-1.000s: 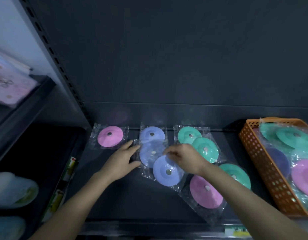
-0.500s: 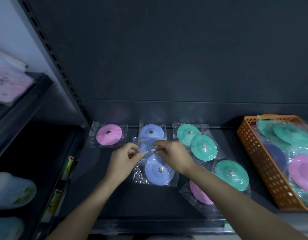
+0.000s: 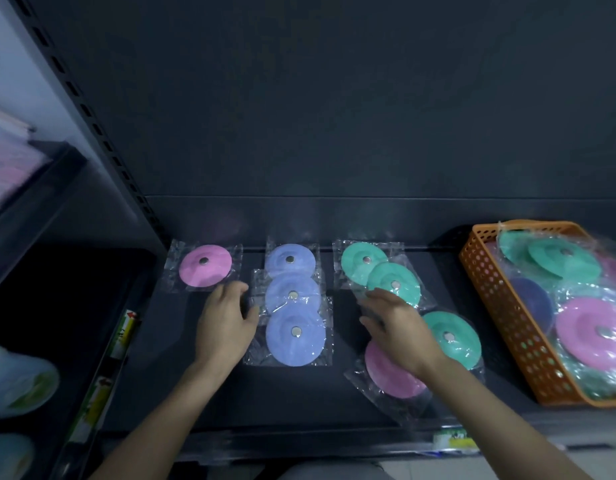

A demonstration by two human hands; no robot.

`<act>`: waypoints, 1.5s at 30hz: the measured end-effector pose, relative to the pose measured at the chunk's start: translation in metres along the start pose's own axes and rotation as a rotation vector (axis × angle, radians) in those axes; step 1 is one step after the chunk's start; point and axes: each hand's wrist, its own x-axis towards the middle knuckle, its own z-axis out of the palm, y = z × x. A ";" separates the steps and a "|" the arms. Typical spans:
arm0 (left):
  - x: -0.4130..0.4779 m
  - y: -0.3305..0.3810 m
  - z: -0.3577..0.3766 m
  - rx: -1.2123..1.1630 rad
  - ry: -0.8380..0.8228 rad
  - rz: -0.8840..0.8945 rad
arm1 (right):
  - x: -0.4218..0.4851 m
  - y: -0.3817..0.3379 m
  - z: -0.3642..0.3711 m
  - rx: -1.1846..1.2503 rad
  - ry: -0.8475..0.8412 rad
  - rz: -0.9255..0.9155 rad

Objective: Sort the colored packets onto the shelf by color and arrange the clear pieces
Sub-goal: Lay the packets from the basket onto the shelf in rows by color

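On the dark shelf (image 3: 299, 400) lie clear packets holding colored discs. One pink packet (image 3: 205, 265) sits at the back left. Three blue packets (image 3: 294, 332) overlap in a straight column in the middle. Two green packets (image 3: 363, 260) overlap at the back, and a third green one (image 3: 452, 336) lies nearer beside a pink packet (image 3: 389, 375) partly under my right wrist. My left hand (image 3: 223, 323) hovers just left of the blue column, fingers relaxed. My right hand (image 3: 396, 323) is spread open between the blue and green packets. Neither hand holds anything.
An orange perforated basket (image 3: 500, 313) at the right holds several more green, pink and blue packets. A perforated shelf upright (image 3: 102, 140) rises at the left, with other goods on neighbouring shelves beyond it. Price labels run along the shelf's front edge.
Both hands have let go of the blue packets and drawn apart, the right one moving rightward toward the green packets. The blue packets now lie in a neat column.
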 end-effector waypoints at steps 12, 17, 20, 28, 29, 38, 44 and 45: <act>-0.044 0.111 0.046 0.177 -0.640 0.381 | -0.043 0.078 -0.025 -0.170 -0.012 0.395; -0.061 0.137 0.066 0.288 -0.735 0.321 | -0.058 0.086 -0.028 -0.081 -0.062 0.558; -0.061 0.143 0.072 0.233 -0.746 0.240 | -0.058 0.087 -0.032 -0.039 -0.027 0.549; -0.048 0.138 0.070 -0.298 -0.777 -0.018 | -0.057 0.075 -0.062 0.202 0.070 0.641; -0.047 0.137 0.066 -0.386 -0.776 -0.036 | -0.057 0.075 -0.067 0.252 0.097 0.653; -0.026 0.116 0.023 -0.840 -0.607 -0.258 | -0.042 0.050 -0.103 0.592 0.113 0.589; -0.014 0.083 -0.012 -0.912 -0.420 -0.308 | -0.026 0.034 -0.103 -0.034 -0.020 0.440; -0.012 0.076 -0.016 -0.935 -0.387 -0.325 | -0.024 0.030 -0.103 -0.124 0.003 0.427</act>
